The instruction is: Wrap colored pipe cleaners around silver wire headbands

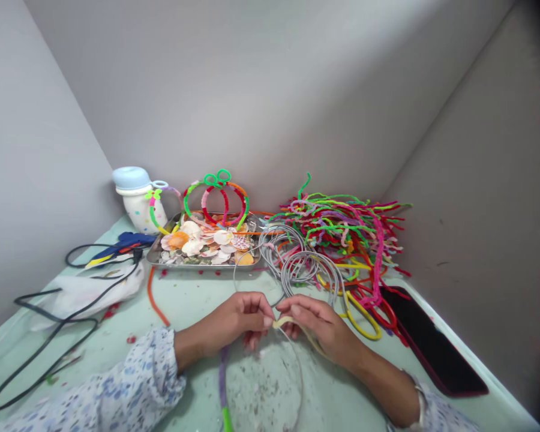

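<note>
My left hand (234, 324) and my right hand (319, 324) meet low in the middle of the table, fingers pinched. Between them runs a pale cream pipe cleaner (282, 322), gripped by both hands and wound against a thin metal wire ring (297, 366) that curves down towards me. A purple and green pipe cleaner (224, 384) lies under my left wrist.
A metal tray (155, 259) of seashells, wrapped rings (216, 195), a white jar (137, 201), coiled grey wire rings (292, 258) and a heap of coloured pipe cleaners (346, 225) sit at the back. Glue gun (121, 246) and black cable (49, 336) at left, dark phone (432, 345) at right.
</note>
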A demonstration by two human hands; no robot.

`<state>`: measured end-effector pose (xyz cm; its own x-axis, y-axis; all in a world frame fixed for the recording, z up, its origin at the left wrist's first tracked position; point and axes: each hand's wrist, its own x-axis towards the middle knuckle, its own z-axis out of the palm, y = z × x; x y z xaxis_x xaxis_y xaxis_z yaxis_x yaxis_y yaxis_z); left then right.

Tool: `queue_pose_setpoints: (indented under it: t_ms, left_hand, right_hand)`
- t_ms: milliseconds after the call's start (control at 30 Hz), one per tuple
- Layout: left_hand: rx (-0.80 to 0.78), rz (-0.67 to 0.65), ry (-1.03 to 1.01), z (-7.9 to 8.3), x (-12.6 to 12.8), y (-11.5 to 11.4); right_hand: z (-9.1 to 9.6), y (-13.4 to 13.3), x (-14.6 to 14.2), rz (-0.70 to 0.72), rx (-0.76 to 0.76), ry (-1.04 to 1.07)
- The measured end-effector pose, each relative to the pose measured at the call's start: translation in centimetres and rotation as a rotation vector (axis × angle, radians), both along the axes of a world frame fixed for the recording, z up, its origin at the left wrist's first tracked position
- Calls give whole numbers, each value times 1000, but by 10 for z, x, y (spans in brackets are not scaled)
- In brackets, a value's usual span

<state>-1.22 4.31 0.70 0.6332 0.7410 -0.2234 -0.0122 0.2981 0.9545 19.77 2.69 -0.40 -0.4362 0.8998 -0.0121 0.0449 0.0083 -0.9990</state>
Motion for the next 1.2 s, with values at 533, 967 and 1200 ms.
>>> queue_pose_setpoints:
  t_ms: [533, 967, 1200]
  left_hand:
    - [13, 153, -80, 0, 3, -2]
    - [-5, 79, -43, 9, 6, -6]
    - [62, 42, 68, 6, 6, -8]
  right_hand:
    - [14, -20, -19, -268, 65, -196]
    - [12, -21, -25, -393, -50, 40]
    - [18, -19, -24, -296, -69, -30]
